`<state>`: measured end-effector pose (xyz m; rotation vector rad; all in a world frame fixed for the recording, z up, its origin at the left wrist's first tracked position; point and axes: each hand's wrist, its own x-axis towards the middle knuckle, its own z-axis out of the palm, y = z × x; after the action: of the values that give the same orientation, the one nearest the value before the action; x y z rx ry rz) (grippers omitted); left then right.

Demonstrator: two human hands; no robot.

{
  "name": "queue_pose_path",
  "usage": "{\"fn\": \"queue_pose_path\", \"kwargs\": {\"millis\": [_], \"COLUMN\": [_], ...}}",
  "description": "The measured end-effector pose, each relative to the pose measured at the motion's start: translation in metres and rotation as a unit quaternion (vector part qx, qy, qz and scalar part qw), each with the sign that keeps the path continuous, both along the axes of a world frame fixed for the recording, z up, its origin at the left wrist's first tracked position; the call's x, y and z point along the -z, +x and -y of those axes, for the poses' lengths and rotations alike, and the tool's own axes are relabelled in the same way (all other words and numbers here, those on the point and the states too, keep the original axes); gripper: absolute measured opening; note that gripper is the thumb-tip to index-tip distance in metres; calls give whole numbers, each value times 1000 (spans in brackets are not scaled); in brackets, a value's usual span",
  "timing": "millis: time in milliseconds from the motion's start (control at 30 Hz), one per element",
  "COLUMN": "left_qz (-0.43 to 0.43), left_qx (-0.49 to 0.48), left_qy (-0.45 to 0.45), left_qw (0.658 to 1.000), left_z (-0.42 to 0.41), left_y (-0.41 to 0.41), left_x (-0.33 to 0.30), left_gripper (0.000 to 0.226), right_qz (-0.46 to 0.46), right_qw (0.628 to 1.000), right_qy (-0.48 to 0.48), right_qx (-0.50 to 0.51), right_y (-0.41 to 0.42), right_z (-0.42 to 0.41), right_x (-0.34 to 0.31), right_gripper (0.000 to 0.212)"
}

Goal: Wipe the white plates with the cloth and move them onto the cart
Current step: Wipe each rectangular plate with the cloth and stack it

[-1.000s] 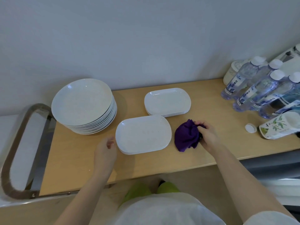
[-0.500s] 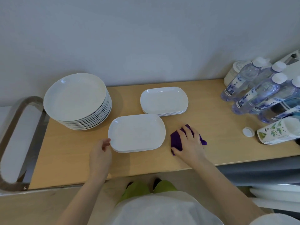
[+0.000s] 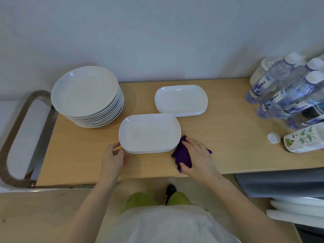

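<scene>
At the table's (image 3: 228, 134) near edge, around six o'clock: near stack of oblong white plates (image 3: 149, 133), purple cloth (image 3: 181, 155) touching its four-o'clock corner. Right hand (image 3: 197, 156) pressing the cloth flat, fingers spread and straight. Left hand (image 3: 114, 155) at the stack's eight-o'clock rim, fingers loosely curled, touching, not yet gripping. Second oblong stack (image 3: 181, 99) at one o'clock, round plates (image 3: 85, 92) at ten. Risk: lifting with one weak hold, tipping or sliding the stack off the edge.
</scene>
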<state>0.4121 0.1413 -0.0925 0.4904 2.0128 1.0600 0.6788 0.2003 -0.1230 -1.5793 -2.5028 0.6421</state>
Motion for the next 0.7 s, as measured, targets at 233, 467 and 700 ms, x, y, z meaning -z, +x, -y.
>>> {"fn": "queue_pose_path", "kwargs": {"millis": [233,467,700], "left_qz": [-13,-8,-24], "left_qx": [26,15,22], "left_qy": [19,34,34], "left_qw": [999,999,999], "left_z": [30,72,106], "left_y": [-37,-87,-132], "left_x": [3,1,5], "left_gripper": [23,25,25], "right_qz": [3,-31,-10], "right_qw": [990,996,999], "right_qy": [7,-17,-34], "right_qx": [137,86,8], "right_y": [-22,-109,-229], "right_z": [47,102,103], "right_x": [-2,0,-4], "right_gripper": [73,76,72]}}
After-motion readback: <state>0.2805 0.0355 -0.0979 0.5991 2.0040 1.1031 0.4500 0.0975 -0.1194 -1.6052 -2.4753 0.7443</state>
